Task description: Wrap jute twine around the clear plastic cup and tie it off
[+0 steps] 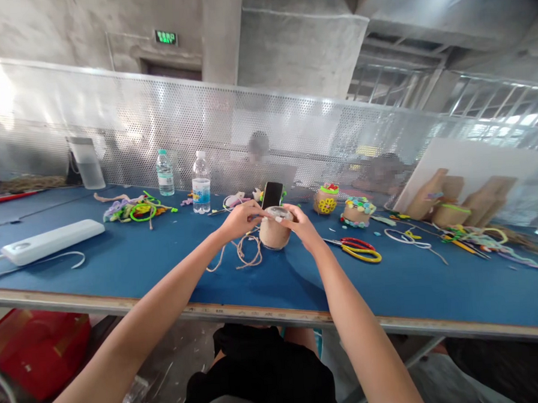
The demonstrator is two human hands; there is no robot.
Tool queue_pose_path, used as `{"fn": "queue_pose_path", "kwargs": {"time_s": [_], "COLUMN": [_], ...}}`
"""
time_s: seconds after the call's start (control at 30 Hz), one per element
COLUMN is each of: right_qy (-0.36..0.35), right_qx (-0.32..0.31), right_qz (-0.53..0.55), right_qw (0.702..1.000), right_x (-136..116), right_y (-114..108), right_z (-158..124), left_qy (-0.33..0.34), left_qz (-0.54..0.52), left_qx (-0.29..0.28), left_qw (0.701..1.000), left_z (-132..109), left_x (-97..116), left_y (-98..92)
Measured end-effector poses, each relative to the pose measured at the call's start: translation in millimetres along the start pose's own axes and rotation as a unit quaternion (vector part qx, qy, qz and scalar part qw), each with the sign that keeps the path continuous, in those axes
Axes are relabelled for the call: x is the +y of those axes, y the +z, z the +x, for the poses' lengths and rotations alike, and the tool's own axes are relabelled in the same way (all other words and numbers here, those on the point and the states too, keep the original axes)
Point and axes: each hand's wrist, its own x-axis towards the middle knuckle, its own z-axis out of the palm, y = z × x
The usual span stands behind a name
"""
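Observation:
A jar [275,233] wrapped in brown twine stands on the blue table, its clear glass rim uncovered at the top. My left hand [243,220] is at the rim's left side, fingers pinched together near the twine. From the right, my right hand [301,225] curls round the jar's upper side, with thumb and fingers on it. Loose twine [249,252] lies in loops on the table left of the jar. Just behind the jar a dark phone [272,195] leans upright.
Scissors [360,249] with red and yellow handles lie to the right. Two decorated jars [326,199] stand beyond them. Bottles [201,184], colourful cords [141,209] and a white power strip [53,241] are on the left. A perforated metal screen [219,120] runs behind.

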Motion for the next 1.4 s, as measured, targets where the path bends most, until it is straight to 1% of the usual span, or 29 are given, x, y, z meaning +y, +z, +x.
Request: {"fn": "queue_pose_path", "kwargs": {"time_s": [0.1, 0.2, 0.33, 0.5, 0.67, 0.73, 0.8, 0.9, 0.97, 1.07, 1.13, 1.27, 1.4], "right_qy": [0.011, 0.024, 0.028, 0.024, 0.007, 0.013, 0.021, 0.007, -0.002, 0.013, 0.024, 0.031, 0.033], "right_qx": [-0.039, -0.072, -0.088, -0.088, -0.083, -0.063, -0.025, 0.034, 0.047, 0.048, 0.042, 0.000, -0.018], "right_qz": [0.046, 0.096, 0.124, 0.129, 0.093, 0.070, 0.055, 0.049, 0.051, 0.073, 0.089, 0.075, 0.043], "right_qw": [0.998, 0.993, 0.988, 0.987, 0.992, 0.995, 0.998, 0.998, 0.998, 0.996, 0.995, 0.997, 0.998], "right_x": [-3, -6, -5, -2, -1, -1, -2, -2, -2, -2, -2, -4, -4], "right_y": [-3, -2, 1, 2, 5, 9, 14, 18, 18, 14, 11, 6, 0], "right_z": [0, -1, 1, 4, 2, 0, -2, -4, -4, -3, -2, -3, -4], "left_qy": [0.016, 0.031, 0.031, 0.023, 0.010, 0.002, -0.004, -0.010, -0.018, -0.024, -0.008, 0.033, 0.046], "left_qz": [-0.003, 0.002, 0.025, 0.024, 0.027, 0.028, 0.025, 0.017, 0.006, 0.003, 0.024, 0.110, 0.180], "left_qx": [0.015, 0.018, 0.009, 0.007, 0.006, 0.005, 0.006, 0.002, -0.011, -0.033, -0.037, -0.027, -0.005], "left_qw": [1.000, 0.999, 0.999, 0.999, 1.000, 1.000, 1.000, 1.000, 1.000, 0.999, 0.999, 0.993, 0.983], "left_z": [2, 2, 1, 0, -1, -2, -3, -4, -5, -4, -3, -2, -2], "left_x": [-2, -3, -3, -3, -1, -1, -3, -6, -8, -7, -5, -1, 0], "left_y": [0.2, 4.1, 9.4, 11.8, 12.2, 12.5, 12.9, 12.9, 12.1, 10.0, 8.0, 4.6, 4.6]}}
